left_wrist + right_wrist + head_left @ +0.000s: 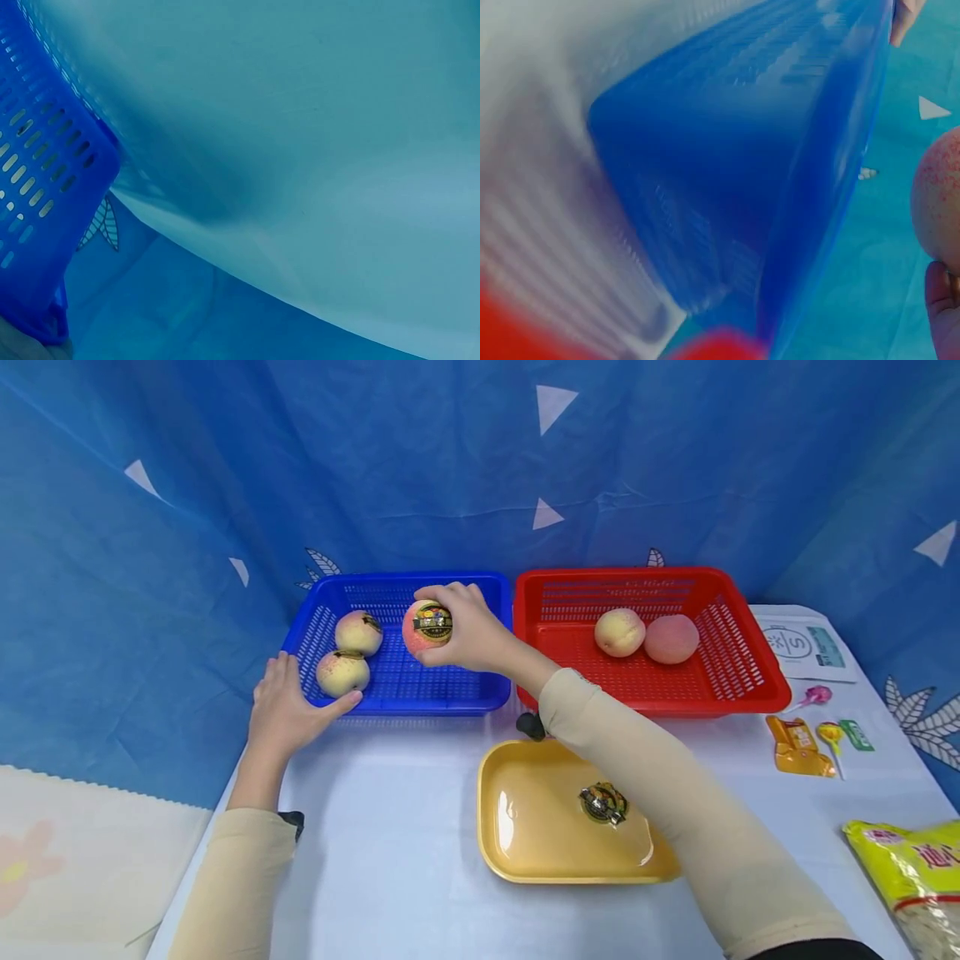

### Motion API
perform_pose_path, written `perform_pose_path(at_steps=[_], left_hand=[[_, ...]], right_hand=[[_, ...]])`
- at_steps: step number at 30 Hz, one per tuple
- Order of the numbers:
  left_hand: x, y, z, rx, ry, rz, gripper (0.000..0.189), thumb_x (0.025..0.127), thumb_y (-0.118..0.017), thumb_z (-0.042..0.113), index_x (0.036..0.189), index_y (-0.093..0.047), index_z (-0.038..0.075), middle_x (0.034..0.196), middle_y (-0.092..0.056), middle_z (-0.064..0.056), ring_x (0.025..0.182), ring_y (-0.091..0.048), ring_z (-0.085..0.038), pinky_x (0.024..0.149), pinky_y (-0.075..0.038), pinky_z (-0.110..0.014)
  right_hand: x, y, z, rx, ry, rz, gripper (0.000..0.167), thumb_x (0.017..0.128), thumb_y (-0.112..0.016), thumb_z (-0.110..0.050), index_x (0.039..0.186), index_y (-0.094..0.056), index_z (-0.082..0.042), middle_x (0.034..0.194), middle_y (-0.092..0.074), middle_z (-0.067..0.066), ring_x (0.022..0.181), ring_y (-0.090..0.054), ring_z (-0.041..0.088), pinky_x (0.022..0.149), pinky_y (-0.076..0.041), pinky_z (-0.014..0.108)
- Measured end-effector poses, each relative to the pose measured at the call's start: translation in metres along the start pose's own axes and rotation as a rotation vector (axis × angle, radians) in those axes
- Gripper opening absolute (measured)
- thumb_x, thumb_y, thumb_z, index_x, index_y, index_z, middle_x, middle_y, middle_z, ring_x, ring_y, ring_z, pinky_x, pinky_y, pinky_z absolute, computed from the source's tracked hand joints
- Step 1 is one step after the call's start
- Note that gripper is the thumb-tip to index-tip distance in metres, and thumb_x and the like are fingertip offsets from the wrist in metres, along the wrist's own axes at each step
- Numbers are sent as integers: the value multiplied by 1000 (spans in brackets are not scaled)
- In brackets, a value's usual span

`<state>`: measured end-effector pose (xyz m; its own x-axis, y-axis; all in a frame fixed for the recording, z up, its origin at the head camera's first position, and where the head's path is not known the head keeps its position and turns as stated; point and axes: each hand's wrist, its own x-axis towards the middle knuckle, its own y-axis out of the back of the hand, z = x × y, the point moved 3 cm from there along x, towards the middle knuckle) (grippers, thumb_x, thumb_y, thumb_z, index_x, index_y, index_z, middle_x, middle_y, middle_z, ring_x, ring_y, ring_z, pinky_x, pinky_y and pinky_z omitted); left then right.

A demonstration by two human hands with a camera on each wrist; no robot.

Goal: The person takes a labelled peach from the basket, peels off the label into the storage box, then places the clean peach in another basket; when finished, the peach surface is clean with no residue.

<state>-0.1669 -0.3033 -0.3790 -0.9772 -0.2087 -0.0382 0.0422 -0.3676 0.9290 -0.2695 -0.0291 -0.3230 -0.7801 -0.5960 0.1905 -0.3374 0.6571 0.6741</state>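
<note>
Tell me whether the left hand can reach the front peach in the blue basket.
Probably yes: the left hand touches the blue basket beside the front peach, and the basket's top is open.

The held peach [411,629] looks matt, its sticker [432,622] glossy, the blue basket [420,704] plastic.

Left of centre in the head view, we see a round peach [417,639], flushed pink, held over the blue basket [427,703], its dark, gold-marked sticker [433,622] facing us. The basket, oblong with slotted walls, sits upright; we find two paler peaches [342,675] close together at its left end.
</note>
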Motion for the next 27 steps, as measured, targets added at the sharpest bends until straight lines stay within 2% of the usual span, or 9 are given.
perform_pose_path(at_steps=[5, 14, 21, 27], left_hand=[[0, 0, -1, -6, -8, 0, 133, 77, -59, 80, 156, 4, -6, 164, 11, -24, 152, 8, -46, 120, -3, -67], [1, -1, -3, -19, -19, -20, 135, 76, -60, 80, 155, 8, -6, 164, 15, -24, 152, 10, -46, 118, -3, -70], [-1, 0, -1, -18, -2, -41, 136, 76, -60, 81, 155, 10, -5, 163, 17, -23, 150, 8, -50, 114, -8, -75], [-1, 0, -1, -2, 9, -44, 135, 76, -58, 82, 154, 10, -5, 163, 18, -22, 150, 11, -49, 113, -9, -76]], right_hand=[[-18, 20, 1, -12, 50, 63, 76, 75, -84, -30, 141, -49, -17, 134, -51, 3, 120, -36, 20, 87, -53, 32], [-55, 51, 2, -88, 141, 83, 77, 74, -84, -31, 141, -50, -13, 135, -50, 6, 120, -35, 22, 86, -49, 35], [-80, 70, 8, -116, 170, 147, 74, 72, -86, -31, 137, -55, -15, 131, -52, 5, 121, -36, 21, 87, -48, 35], [-99, 84, 8, -54, 171, 175, 75, 71, -88, -29, 137, -54, -14, 129, -51, 4, 118, -51, 15, 90, -57, 32]])
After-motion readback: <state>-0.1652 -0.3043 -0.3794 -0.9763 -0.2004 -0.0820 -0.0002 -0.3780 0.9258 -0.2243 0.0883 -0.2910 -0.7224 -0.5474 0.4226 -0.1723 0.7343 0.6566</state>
